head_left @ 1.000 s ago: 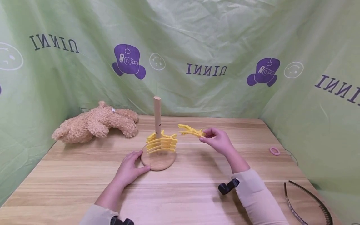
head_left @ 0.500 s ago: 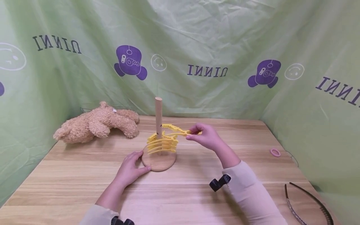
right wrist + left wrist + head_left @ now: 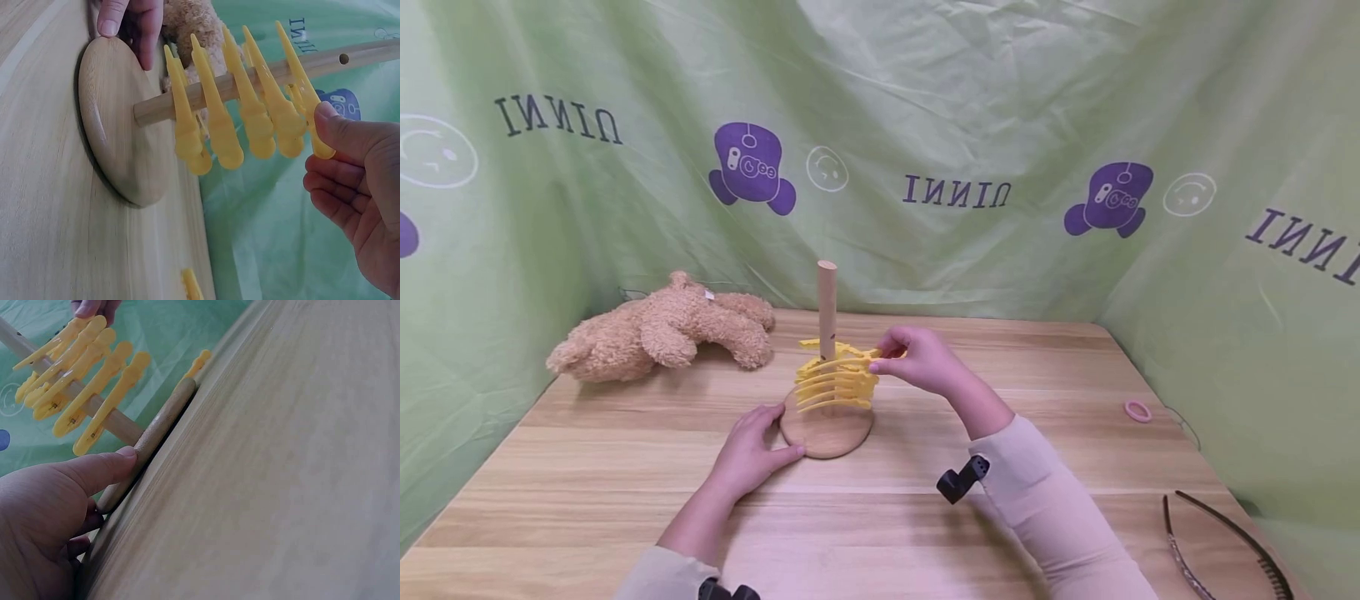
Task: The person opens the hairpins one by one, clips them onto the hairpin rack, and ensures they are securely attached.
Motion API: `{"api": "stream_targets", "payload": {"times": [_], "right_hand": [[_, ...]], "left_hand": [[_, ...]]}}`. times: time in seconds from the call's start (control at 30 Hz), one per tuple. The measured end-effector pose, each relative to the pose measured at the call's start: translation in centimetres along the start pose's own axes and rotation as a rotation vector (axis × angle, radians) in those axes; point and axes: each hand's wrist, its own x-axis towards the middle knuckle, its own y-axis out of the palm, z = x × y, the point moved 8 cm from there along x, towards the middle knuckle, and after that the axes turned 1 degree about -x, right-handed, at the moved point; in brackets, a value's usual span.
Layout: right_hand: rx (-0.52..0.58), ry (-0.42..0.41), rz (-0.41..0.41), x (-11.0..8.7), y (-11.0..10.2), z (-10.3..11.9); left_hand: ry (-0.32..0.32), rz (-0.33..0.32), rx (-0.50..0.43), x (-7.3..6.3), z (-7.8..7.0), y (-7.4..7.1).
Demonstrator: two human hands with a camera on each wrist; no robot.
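A wooden post [image 3: 827,304] stands upright on a round wooden base [image 3: 826,442]. Several yellow alligator hair clips [image 3: 835,390] are clamped across it, stacked one above another. My right hand [image 3: 921,360] pinches the handle end of the topmost hair clip [image 3: 300,81] between thumb and fingers. This clip's two arms lie on either side of the post. My left hand [image 3: 748,454] holds the base's near left edge; in the left wrist view its thumb [image 3: 112,467] presses the rim while the other fingers are partly hidden.
A brown teddy bear [image 3: 662,325] lies at the back left. To the right are a pink ring [image 3: 1137,411] and a dark headband [image 3: 1228,533]. Another yellow clip [image 3: 192,284] lies on the table beyond the base. Green printed cloth [image 3: 880,233] surrounds the table.
My right hand has moved left and slightly down, bringing its hair clip from beside the post to around it, above the others. The left hand has stayed on the base.
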Motion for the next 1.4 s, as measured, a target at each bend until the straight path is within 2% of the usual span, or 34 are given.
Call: {"api": "stream_targets", "payload": {"times": [0.27,0.97,1.23,1.4], "right_hand": [[-0.032,0.022,0.033,0.3,0.4,0.3],[-0.078,-0.044,0.05,0.1,0.9,1.6],[-0.073,-0.038,0.066,0.0,1.0,1.3],[-0.07,-0.067,0.064,0.0,1.2,1.0]], "left_hand": [[0.0,0.001,0.007,-0.1,-0.1,0.0],[-0.001,0.0,0.004,-0.1,-0.2,0.0],[-0.005,0.003,0.002,-0.1,-0.2,-0.1],[-0.007,0.007,0.002,-0.1,-0.1,0.0]]}}
